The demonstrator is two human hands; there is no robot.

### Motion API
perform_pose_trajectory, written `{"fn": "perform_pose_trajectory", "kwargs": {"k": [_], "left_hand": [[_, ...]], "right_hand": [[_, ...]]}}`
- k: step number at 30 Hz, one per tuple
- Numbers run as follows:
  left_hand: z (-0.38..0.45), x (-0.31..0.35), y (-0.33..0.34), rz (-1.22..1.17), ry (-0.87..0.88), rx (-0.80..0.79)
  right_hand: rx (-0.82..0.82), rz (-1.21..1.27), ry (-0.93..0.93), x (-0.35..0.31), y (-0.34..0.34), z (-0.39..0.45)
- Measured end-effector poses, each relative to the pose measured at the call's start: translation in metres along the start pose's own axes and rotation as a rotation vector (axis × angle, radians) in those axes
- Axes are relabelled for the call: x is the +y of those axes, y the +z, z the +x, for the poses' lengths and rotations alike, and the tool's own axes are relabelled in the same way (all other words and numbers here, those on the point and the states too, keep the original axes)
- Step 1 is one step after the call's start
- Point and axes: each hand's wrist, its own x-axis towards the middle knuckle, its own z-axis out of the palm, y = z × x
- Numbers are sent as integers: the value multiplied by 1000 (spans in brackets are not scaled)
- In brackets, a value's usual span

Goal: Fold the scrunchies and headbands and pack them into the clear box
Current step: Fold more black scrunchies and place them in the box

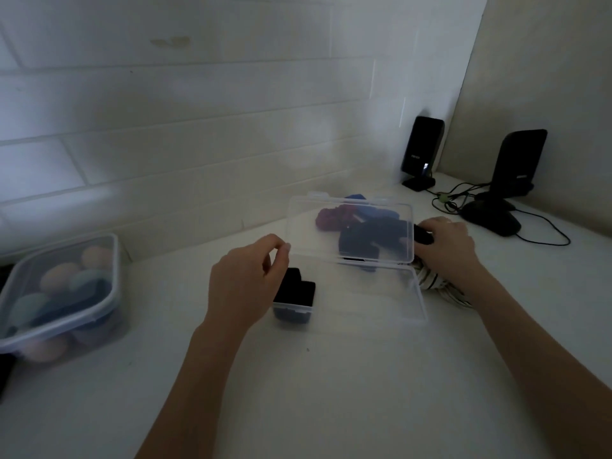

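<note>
The clear box (pixel 381 304) lies open on the white counter, its lid (pixel 351 233) standing upright. A black folded band (pixel 294 289) sits in the box's left end. My left hand (pixel 248 279) is at the lid's lower left corner, curled fingertips on its edge. At the lid's right edge, my right hand (pixel 445 241) grips a black band (pixel 424 238). A striped headband (pixel 430 284) lies under my right wrist. Behind the lid lie a maroon scrunchie (pixel 328 218), a blue one (pixel 364 207) and a dark navy one (pixel 371 241).
A lidded tub (pixel 20 326) of pastel sponges stands at the left. Two black speakers (pixel 422 150) (pixel 518 164), a black mouse (pixel 493 220) and cables (pixel 543 235) fill the back right corner. A tiled wall runs close behind the box.
</note>
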Motion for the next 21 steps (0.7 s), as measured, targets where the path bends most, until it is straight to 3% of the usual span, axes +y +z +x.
{"fn": "perform_pose_trajectory", "kwargs": {"k": [5,9,12,16,19,21], "left_hand": [[1,0,1,-28,18,65],[0,2,0,-124,24,104],[1,6,-2,-244,27,158],[10,19,-6,-296,66,209],[21,37,-5,-326,149,146],[31,50,0,-471,148,-6]], "right_hand": [[286,522,-140,-15,-16,-9],[348,891,-168,-28,-44,-11],[357,998,-237,-39,-69,-18],[271,1025,-346,-60,-97,-29],[25,944,-331,-77,-104,-37],[-184,905,-337,-87,-99,-42]]}}
